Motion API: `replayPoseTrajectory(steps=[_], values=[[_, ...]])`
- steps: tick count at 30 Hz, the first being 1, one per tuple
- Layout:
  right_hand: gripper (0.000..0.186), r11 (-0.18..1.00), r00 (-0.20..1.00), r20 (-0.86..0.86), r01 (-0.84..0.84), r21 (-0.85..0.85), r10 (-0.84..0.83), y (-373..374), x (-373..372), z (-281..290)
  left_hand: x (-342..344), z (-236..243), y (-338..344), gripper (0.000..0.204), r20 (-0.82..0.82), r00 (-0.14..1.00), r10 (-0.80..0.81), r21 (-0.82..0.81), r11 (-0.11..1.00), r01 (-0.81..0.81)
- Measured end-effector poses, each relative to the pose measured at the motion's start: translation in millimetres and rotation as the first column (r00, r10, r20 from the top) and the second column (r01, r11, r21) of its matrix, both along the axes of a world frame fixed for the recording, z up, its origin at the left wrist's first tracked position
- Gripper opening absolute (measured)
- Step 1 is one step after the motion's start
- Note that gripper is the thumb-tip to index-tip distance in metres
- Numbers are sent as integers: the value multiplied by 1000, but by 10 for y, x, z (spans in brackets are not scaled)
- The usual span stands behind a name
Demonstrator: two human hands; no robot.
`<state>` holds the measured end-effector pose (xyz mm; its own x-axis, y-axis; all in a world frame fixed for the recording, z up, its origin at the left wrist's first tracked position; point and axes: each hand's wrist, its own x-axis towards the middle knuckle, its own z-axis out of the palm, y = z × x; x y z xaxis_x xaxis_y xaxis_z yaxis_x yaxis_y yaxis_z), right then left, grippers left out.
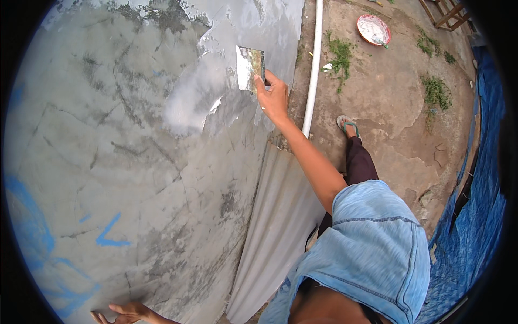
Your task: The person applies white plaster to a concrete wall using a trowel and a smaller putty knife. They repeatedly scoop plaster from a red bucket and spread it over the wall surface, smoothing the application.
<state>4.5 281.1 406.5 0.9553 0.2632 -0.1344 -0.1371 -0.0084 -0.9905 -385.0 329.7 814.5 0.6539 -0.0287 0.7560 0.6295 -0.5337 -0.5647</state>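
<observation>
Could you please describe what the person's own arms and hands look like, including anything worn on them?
Both hands are bare, with no gloves, rings or watch visible. The right hand leads into a bare forearm, with a short light blue denim sleeve with darker stitching at the shoulder. Of the left hand, only fingers and wrist show, unsleeved.

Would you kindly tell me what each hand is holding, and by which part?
The right hand grips a flat metal scraper by its right edge. The left hand holds nothing, resting open against the wall.

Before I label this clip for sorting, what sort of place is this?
Likely an outdoor yard beside a house wall being plastered: bare dirt ground with weeds, and a metal scraper in the right hand.
</observation>
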Motion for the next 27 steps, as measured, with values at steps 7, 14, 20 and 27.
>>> replayPoseTrajectory(steps=[7,14,20,27], values=[[32,991,862,507,-40,127,-30,66,-701,633,-339,84,179,49,-30,1000,9,19,1000,-9],[20,964,959,-136,-228,136,246,-414,-329,347,-110,-29,34,50,-2,998,56,17,998,-55],[21,997,991,-120,69,43,-63,103,-2,-862,-34,12,9,51,-8,998,64,60,996,-64],[20,999,988,-149,-21,49,28,116,-111,-86,-32,-59,-42,50,48,996,76,-2,997,-76]])
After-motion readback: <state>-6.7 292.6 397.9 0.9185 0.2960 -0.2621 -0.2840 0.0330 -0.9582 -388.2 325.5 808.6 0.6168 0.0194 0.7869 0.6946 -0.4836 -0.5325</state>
